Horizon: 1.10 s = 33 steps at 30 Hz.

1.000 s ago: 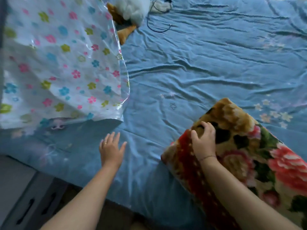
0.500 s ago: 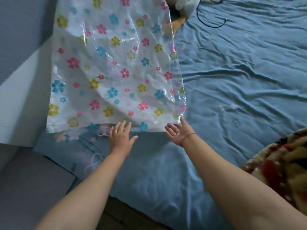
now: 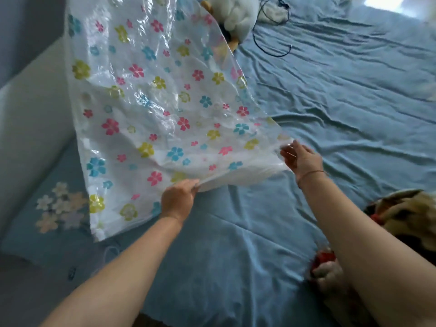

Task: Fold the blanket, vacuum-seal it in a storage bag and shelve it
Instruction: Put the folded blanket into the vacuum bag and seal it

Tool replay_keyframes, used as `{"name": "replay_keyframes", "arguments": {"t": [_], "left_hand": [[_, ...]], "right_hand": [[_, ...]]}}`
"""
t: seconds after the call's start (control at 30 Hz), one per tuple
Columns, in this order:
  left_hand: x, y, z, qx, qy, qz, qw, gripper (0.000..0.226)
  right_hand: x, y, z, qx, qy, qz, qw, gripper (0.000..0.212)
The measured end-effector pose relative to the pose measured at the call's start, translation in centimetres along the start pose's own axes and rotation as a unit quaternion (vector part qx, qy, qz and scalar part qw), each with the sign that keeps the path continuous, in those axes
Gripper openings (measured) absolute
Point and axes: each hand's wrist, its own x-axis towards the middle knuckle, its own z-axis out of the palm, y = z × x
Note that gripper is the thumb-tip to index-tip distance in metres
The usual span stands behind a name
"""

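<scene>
Both bare forearms reach forward. The left hand pinches the near edge of the clear flower-printed plastic bag; the right hand, farther right, pinches its corner.

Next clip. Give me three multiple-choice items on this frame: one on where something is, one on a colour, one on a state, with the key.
1. Where is the folded blanket relative to the storage bag?
A. inside it
B. on the bed sheet, to its right
C. beneath it

2. What colour is the bed sheet?
A. blue
B. red
C. black

3. Which hands hold the storage bag's near edge?
A. neither
B. left only
C. both

Key: 1 B, the blanket lies on the sheet at the lower right, apart from the bag. 2 A, the sheet is blue all over. 3 C, the left hand and the right hand each grip that edge.
</scene>
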Motion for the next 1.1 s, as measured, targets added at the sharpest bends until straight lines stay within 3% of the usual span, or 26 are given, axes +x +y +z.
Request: {"name": "replay_keyframes", "arguments": {"t": [0.13, 0.2, 0.23, 0.33, 0.43, 0.53, 0.67, 0.77, 0.83, 0.93, 1.03, 1.1], "left_hand": [[3.2, 6.4, -1.3, -0.069, -0.002, 0.005, 0.998, 0.035], [4.5, 9.6, -2.2, -0.078, -0.031, 0.006, 0.996, 0.034], [5.1, 11.1, -2.6, -0.075, -0.048, 0.013, 0.996, 0.034], [7.2, 14.9, -3.4, -0.044, -0.083, 0.053, 0.994, 0.037], [9.6, 18.5, -5.3, -0.008, -0.075, 0.116, 0.990, 0.038], [12.3, 22.0, -8.0, 0.020, -0.043, 0.154, 0.987, 0.038], [15.3, 26.0, -12.5, -0.011, 0.019, 0.200, 0.979, 0.044], [16.8, 27.8, -15.0, -0.039, 0.044, 0.194, 0.979, 0.045], [17.6, 28.4, -15.9, -0.042, 0.046, 0.193, 0.979, 0.043], [18.6, 28.9, -16.5, -0.039, 0.062, 0.198, 0.978, 0.051], [19.3, 29.3, -16.3, -0.020, 0.089, 0.197, 0.976, 0.054], [19.4, 29.3, -15.6, -0.008, 0.093, 0.192, 0.977, 0.051]], "right_hand": [[0.3, -0.8, -4.4, -0.101, 0.061, -0.071, 0.990, 0.020], [0.1, 2.5, -6.6, -0.154, 0.081, -0.031, 0.984, 0.024], [-0.1, 4.6, -7.5, -0.169, 0.078, 0.017, 0.982, 0.038], [-1.4, 9.2, -8.6, -0.106, 0.059, 0.195, 0.973, 0.084], [-2.8, 11.3, -8.5, 0.008, 0.013, 0.321, 0.947, 0.094], [-3.5, 12.1, -7.7, 0.081, -0.011, 0.355, 0.931, 0.100], [-2.6, 10.5, -6.8, 0.129, -0.004, 0.317, 0.940, 0.096], [-1.2, 9.2, -7.6, 0.148, -0.027, 0.355, 0.923, 0.106], [-0.7, 8.8, -7.7, 0.182, -0.051, 0.398, 0.898, 0.099], [-1.1, 7.9, -7.5, 0.255, -0.072, 0.402, 0.876, 0.056], [-0.9, 7.5, -7.8, 0.248, -0.066, 0.337, 0.906, 0.022], [0.3, 6.8, -9.0, 0.224, -0.043, 0.265, 0.937, 0.021]]}}
